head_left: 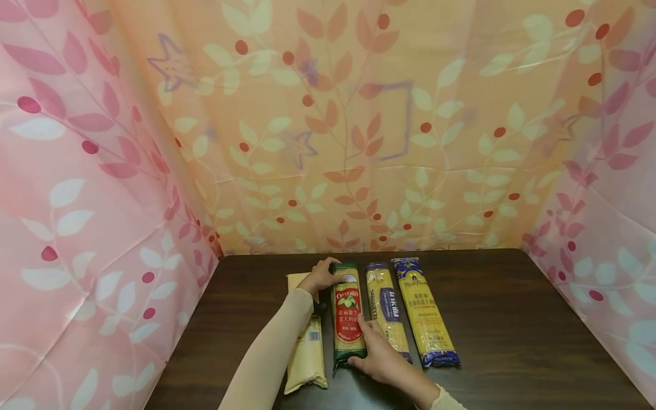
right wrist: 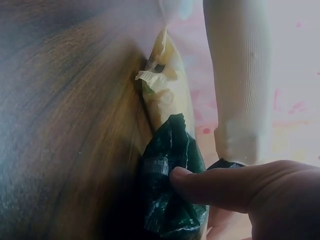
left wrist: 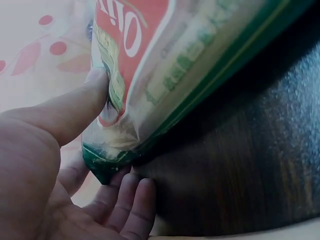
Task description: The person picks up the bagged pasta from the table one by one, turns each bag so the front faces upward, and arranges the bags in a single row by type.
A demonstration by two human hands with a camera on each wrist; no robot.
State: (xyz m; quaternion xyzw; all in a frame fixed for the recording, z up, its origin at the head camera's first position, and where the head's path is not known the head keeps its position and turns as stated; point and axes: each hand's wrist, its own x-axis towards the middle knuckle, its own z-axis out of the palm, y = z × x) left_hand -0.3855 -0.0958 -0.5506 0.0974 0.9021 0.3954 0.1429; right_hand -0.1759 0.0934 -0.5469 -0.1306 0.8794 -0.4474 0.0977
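A red-labelled spaghetti pack (head_left: 347, 302) with green ends lies lengthwise on the table between both hands. At its far end, my left hand (head_left: 322, 276) grips it; in the left wrist view the thumb lies on the front and fingers reach around the green end of the spaghetti pack (left wrist: 135, 75). My right hand (head_left: 378, 353) holds the near end from the right. In the right wrist view its thumb presses the crumpled green wrapper (right wrist: 172, 175), while the other fingers are mostly hidden. Left of it, partly under my left forearm, is a plain cream-coloured pack (head_left: 307, 359).
Right of the red pack lie a La Sicilia spaghetti pack (head_left: 390, 304) and a yellow-and-blue spaghetti pack (head_left: 425, 310), roughly side by side. All rest on a dark wooden table (head_left: 512, 313). Leaf-patterned curtains (head_left: 348, 142) close off the back and both sides.
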